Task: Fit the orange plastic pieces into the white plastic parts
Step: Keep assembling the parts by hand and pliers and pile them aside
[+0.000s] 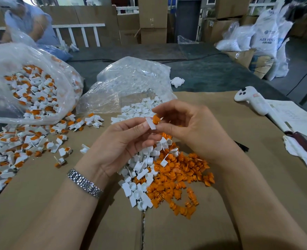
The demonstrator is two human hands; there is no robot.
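The left hand (pixel 123 139) pinches a white part (pixel 151 123), the right hand (pixel 188 127) pinches an orange piece (pixel 156 119); line them up straight, then push gently.

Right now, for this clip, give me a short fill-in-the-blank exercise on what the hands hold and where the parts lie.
1. The left hand pinches a ____ plastic part.
2. The right hand holds an ____ plastic piece against that part.
3. The loose orange pieces lie on brown ____.
4. A metal watch sits on the ____ wrist.

Missing words: white; orange; cardboard; left
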